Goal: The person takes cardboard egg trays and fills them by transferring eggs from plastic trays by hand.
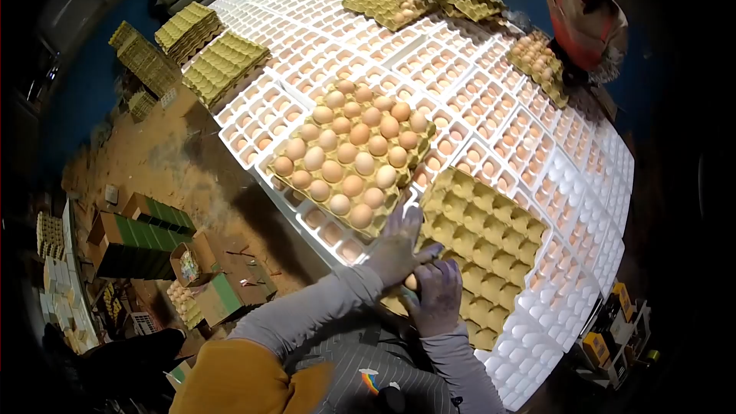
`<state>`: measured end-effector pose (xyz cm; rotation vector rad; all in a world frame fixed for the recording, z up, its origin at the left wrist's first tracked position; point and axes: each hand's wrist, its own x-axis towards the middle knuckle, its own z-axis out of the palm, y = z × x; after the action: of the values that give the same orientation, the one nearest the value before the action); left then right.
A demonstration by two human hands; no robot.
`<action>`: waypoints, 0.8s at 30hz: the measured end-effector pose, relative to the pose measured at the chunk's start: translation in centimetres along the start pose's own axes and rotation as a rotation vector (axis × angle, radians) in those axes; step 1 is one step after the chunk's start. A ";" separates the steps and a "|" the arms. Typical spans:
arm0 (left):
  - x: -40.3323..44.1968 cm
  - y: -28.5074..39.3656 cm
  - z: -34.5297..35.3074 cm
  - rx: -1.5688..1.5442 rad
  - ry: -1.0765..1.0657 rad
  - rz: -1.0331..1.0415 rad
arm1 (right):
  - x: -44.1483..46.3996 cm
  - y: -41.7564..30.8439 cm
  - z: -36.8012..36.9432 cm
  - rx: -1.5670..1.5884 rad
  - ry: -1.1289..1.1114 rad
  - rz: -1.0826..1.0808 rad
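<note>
A pulp tray of brown eggs (346,152) rests on the white foam trays, close to my left hand. My left hand (395,244), in a thin greyish glove, has its fingers stretched out at the near corner of that tray. My right hand (435,297) is just below and nearly touches it, with fingers curled around an egg (412,282) that shows beside the thumb. To the right of both hands lies an egg tray with bare cups (484,241). White foam trays (529,176) holding eggs in square cells cover the table around them.
A co-worker (583,15) stands at the far right by another tray of eggs (538,65). Stacked pulp trays (224,67) sit at the table's left edge. Green cartons (138,238) stand on the floor at left. Closed white foam packs (529,353) line the near right edge.
</note>
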<state>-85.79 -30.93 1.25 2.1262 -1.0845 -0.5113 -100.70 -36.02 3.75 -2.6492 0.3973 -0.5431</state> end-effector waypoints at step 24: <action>-1.3 -7.9 -15.4 -0.511 0.698 -0.443 | 14.1 -1.9 -7.7 1.092 0.218 0.614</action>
<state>-72.80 -20.41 6.14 1.8384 -0.0729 -0.1742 -91.18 -41.84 15.49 -1.3413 0.6896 -0.5993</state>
